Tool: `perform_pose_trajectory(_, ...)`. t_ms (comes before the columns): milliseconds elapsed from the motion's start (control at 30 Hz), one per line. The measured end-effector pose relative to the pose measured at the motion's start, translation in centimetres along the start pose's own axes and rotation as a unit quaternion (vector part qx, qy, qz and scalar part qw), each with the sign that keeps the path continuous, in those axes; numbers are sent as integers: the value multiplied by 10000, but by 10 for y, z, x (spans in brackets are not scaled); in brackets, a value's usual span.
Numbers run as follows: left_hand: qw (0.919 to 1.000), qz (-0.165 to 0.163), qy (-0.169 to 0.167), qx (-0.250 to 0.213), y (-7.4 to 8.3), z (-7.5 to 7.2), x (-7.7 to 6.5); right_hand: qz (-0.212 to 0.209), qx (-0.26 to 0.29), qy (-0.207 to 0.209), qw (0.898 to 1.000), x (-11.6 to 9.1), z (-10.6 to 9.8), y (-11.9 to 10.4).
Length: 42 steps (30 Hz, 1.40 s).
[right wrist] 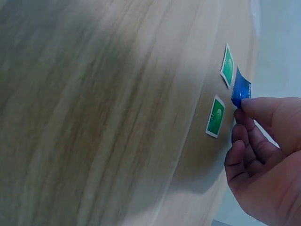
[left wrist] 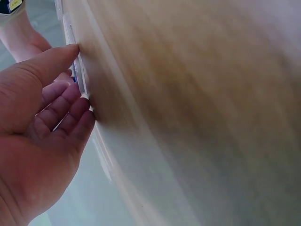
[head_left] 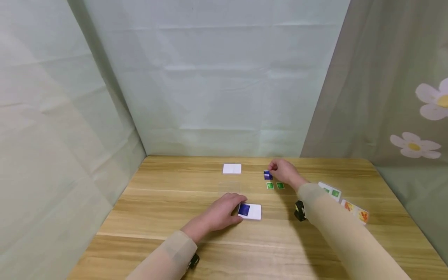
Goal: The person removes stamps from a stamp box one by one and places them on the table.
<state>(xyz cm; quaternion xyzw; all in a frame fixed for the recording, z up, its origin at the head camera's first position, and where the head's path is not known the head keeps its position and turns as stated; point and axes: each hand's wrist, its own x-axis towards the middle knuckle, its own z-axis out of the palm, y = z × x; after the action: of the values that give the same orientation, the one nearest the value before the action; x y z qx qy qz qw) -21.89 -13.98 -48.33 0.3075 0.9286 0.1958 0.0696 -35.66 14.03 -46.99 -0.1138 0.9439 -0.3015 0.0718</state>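
My right hand (head_left: pixel 284 171) pinches a thin blue square (head_left: pixel 267 175) between thumb and fingertips, at the far part of the table. In the right wrist view the blue square (right wrist: pixel 241 88) is bent up near the thumb. Two small green squares with white borders, one on the left (head_left: pixel 270 186) and one on the right (head_left: pixel 280 186), lie just in front of it. Thumb and fingers of my left hand (head_left: pixel 224 210) hold the left end of a white card (head_left: pixel 255 212), spanning its long edges. On that card's left half sits a dark blue square (head_left: pixel 244 210).
A white card (head_left: pixel 232 168) lies at the back, with a faint clear rectangle (head_left: pixel 229 187) in front of it. Under the right forearm's far side lie a card with green squares (head_left: pixel 335 193) and one with orange pictures (head_left: pixel 363 215). Cloth (head_left: pixel 224 97) hangs behind the table.
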Motion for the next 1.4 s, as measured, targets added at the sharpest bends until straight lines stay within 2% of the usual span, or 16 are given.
perform_pose_trajectory(167, 10000, -81, -29, -11, 1, -1, 0, 176, -124, 61, 9997, 3, 4, -1)
perform_pose_trajectory(500, 10000, -68, -32, 53, 2, -2, -1, 164, -361, 225, 9990, 5, 9, 0)
perform_pose_trajectory(667, 10000, -10, 8, 58, -3, -1, -2, 168, -310, 294, 9989, 5, 11, 2)
perform_pose_trajectory(800, 9999, -101, 84, 41, -8, 0, -5, 198, -210, 449, 9986, 2, 11, 2)
perform_pose_trajectory(1033, 9997, -193, 139, 42, -11, -1, -2, -135, -132, 497, 9986, -14, 7, -6)
perform_pose_trajectory(1200, 9997, -82, 209, 104, -11, 0, 0, -422, 38, 404, 9983, -31, 8, -15)
perform_pose_trajectory(1400, 9995, 47, 282, 111, -11, -1, 1, -700, -51, 319, 9970, -49, 11, -23)
